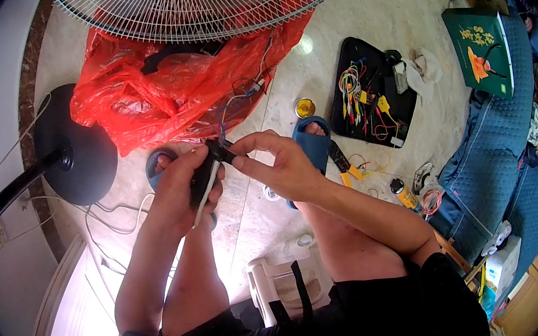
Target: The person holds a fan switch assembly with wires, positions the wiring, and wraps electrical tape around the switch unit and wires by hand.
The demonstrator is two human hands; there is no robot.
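My left hand point(180, 179) is wrapped around a black plastic part point(202, 178), thumb along its upper side. A whitish cable point(207, 197) runs down across this part and ends in the air below it. With thumb and forefinger, my right hand point(286, 169) pinches the right end of the same part; the fingers hide the exact grip point. Thin blue and grey wires point(222, 123) lead up from the part toward a connector point(255, 88) on the red plastic bag point(140, 106). Above the bag is the wire grille of a fan point(218, 31).
A black round base with a pole point(84, 170) stands at left, near loose cables point(115, 230). At right lie a black tool case point(361, 126) with test leads, wire strippers point(343, 162), a small tin point(304, 107), a yellow-black can point(406, 196) and a green box point(480, 51).
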